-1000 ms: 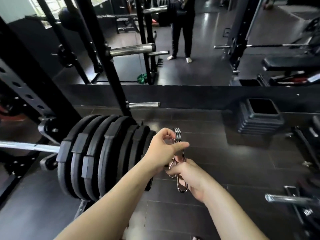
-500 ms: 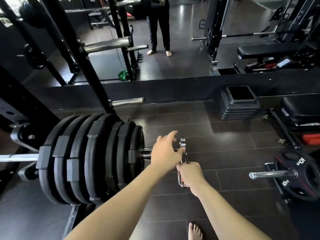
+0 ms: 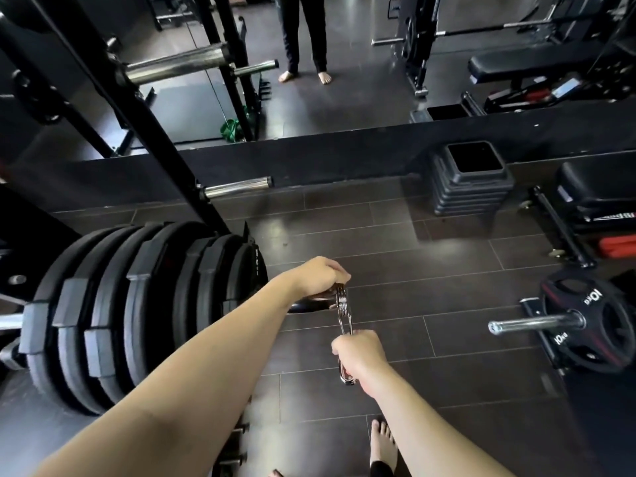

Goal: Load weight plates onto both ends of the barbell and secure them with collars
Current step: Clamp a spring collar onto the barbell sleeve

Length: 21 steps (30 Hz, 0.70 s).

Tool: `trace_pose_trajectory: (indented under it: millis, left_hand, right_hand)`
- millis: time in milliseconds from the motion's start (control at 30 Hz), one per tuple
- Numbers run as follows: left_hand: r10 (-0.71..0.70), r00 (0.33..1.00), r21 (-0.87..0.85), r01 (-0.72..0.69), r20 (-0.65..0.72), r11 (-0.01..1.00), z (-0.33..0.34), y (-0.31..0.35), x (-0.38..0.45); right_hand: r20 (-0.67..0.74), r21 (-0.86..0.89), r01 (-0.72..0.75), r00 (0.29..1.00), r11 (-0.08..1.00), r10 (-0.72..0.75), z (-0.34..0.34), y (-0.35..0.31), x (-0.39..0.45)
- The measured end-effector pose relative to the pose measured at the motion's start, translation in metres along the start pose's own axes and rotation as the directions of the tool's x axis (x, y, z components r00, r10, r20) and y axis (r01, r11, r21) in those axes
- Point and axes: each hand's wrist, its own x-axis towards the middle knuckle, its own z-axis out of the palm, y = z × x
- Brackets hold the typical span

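Several black weight plates sit packed together on the barbell's right end. The bare tip of the barbell sleeve sticks out past them. A chrome spring collar sits at the sleeve's tip, its coil around the end. My left hand curls over the top of the coil and the sleeve end. My right hand grips the collar's two handles below, squeezing them together. The other end of the barbell is out of view.
A black rack upright with chrome pegs rises behind the plates. A 10 kg plate on a storage peg stands at the right. A stack of black step platforms, a bench and a wall mirror are farther back. My bare foot is on the tiled floor.
The view has tilted down and moved closer. The collar has come from in front of the sleeve onto its tip, with my left hand now curled over the coil.
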Motion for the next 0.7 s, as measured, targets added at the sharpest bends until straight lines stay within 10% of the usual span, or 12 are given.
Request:
trace_pose_trajectory:
  millis: [700]
  left_hand:
    - [0.092, 0.995, 0.451, -0.102, 0.044, 0.887, 0.003, 0.001, -0.012]
  right_hand:
    - [-0.009, 0.083, 0.003, 1.000, 0.997, -0.002, 0.019, -0.013, -0.017]
